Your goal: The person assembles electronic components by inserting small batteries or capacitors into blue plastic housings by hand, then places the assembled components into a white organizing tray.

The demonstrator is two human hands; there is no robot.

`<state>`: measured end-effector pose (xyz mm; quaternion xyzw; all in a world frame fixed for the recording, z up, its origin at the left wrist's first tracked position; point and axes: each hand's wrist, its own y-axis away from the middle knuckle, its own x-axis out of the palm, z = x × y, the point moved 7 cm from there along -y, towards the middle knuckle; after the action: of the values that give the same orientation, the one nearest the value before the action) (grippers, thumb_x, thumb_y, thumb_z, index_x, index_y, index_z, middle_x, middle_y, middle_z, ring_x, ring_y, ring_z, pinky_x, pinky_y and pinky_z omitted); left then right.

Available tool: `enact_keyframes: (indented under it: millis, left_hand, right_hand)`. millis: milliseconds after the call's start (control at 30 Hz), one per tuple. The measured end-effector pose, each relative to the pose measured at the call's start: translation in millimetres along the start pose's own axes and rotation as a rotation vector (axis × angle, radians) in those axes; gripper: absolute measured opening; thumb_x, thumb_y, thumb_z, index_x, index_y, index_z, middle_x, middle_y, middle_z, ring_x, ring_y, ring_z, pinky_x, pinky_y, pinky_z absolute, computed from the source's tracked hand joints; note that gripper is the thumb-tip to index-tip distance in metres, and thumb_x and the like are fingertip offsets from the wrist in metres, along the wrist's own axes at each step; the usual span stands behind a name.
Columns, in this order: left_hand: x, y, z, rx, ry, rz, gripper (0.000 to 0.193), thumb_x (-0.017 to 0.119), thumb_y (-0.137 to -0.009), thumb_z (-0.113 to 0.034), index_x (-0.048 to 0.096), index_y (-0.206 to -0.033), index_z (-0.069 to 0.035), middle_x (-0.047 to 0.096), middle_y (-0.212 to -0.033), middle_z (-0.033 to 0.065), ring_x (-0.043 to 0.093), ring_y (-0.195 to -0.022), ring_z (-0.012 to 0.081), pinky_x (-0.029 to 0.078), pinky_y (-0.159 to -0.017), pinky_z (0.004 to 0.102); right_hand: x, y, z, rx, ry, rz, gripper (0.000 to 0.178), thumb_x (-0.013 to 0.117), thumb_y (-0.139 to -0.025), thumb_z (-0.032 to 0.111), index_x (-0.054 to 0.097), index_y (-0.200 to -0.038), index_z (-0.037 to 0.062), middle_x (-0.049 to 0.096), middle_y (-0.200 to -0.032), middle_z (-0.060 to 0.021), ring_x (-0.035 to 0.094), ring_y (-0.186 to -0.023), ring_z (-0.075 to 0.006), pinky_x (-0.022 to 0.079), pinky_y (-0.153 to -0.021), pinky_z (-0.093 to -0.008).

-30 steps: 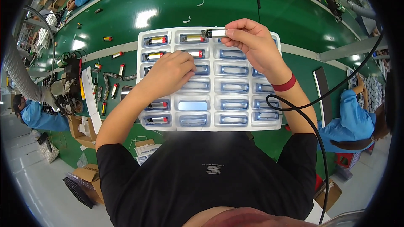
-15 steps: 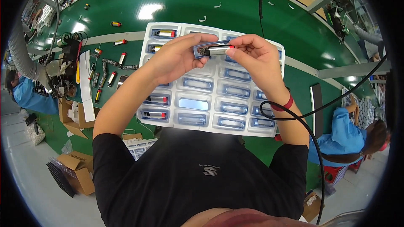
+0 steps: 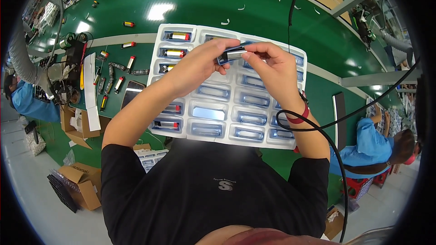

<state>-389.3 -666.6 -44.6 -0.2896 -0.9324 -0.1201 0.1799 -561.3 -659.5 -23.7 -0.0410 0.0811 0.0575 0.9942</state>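
Over the far part of a white moulded tray [image 3: 185,123], my two hands meet around one small assembly. My left hand [image 3: 197,62] is closed on a bluish translucent plastic case [image 3: 221,60], held tilted. With thumb and fingers, my right hand [image 3: 276,66] grips the silver cylindrical battery [image 3: 235,55], which lies at the case's open side. How deep it sits in there I cannot tell; my right fingers cover its far end. In the tray's left column, compartments hold similar cases with batteries [image 3: 178,36] inside; other compartments hold cases without a visible battery [image 3: 213,92].
Loose batteries [image 3: 119,84], a strip of linked dark parts [image 3: 111,72] and a phone [image 3: 132,93] lie left on the green table [image 3: 195,4]. A black cable [image 3: 338,143] loops by my right wrist. Co-workers in blue [image 3: 370,143] sit on both sides.
Both hands have shifted slightly to the right with the case and battery. The battery's red end, seen before, is now hidden by my right fingers. My left forearm uncovers more of the phone.
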Motion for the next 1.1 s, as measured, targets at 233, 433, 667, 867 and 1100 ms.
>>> enact_keyframes:
  millis: [233, 433, 667, 867, 1100]
  left_hand:
    - [-2, -2, -2, 0.154, -0.257, -0.057, 0.037, 0.054, -0.104, -0.010, 0.055, -0.141, -0.004, 0.060, -0.095, 0.0004, 0.055, -0.086, 0.0085, 0.049, -0.082, 0.0246]
    - [2, 2, -10, 0.177, -0.243, -0.009, 0.036, 0.053, -0.105, -0.010, 0.055, -0.141, -0.005, 0.061, -0.107, 0.0016, 0.054, -0.088, 0.0071, 0.050, -0.082, 0.0253]
    - [4, 13, -27, 0.419, -0.978, -0.073, 0.040, 0.060, -0.097, -0.002, 0.057, -0.137, -0.002, 0.063, -0.125, 0.0172, 0.064, -0.110, 0.0320, 0.052, -0.091, 0.0374]
    - [2, 23, -15, 0.606, -1.062, -0.113, 0.040, 0.061, -0.091, 0.002, 0.061, -0.131, -0.004, 0.063, -0.118, 0.0187, 0.064, -0.105, 0.0391, 0.054, -0.087, 0.0401]
    - [-11, 33, -35, 0.432, -0.780, -0.129, 0.034, 0.062, -0.092, -0.001, 0.066, -0.126, -0.005, 0.067, -0.113, 0.0148, 0.068, -0.096, 0.0291, 0.054, -0.079, 0.0355]
  right_hand:
    - [4, 11, 37, -0.426, 0.334, -0.091, 0.023, 0.078, -0.086, 0.002, 0.073, -0.109, -0.0006, 0.073, -0.104, -0.0079, 0.066, -0.085, -0.0129, 0.054, -0.077, -0.0252]
    - [-9, 2, 25, -0.267, 0.123, -0.032, 0.037, 0.074, -0.089, -0.002, 0.066, -0.125, -0.0009, 0.070, -0.110, -0.0124, 0.066, -0.093, -0.0127, 0.055, -0.084, -0.0263]
    - [8, 1, 37, -0.445, 0.493, 0.226, 0.039, 0.070, -0.088, -0.002, 0.063, -0.127, -0.0017, 0.067, -0.110, -0.0155, 0.068, -0.097, -0.0260, 0.056, -0.085, -0.0343]
    - [29, 13, 21, -0.667, 0.717, 0.154, 0.038, 0.067, -0.082, -0.006, 0.064, -0.119, -0.0009, 0.064, -0.113, -0.0204, 0.065, -0.099, -0.0390, 0.055, -0.086, -0.0422]
    - [36, 3, 39, -0.544, 0.457, 0.146, 0.030, 0.069, -0.086, -0.005, 0.064, -0.115, -0.0014, 0.066, -0.107, -0.0178, 0.067, -0.093, -0.0316, 0.054, -0.082, -0.0358]
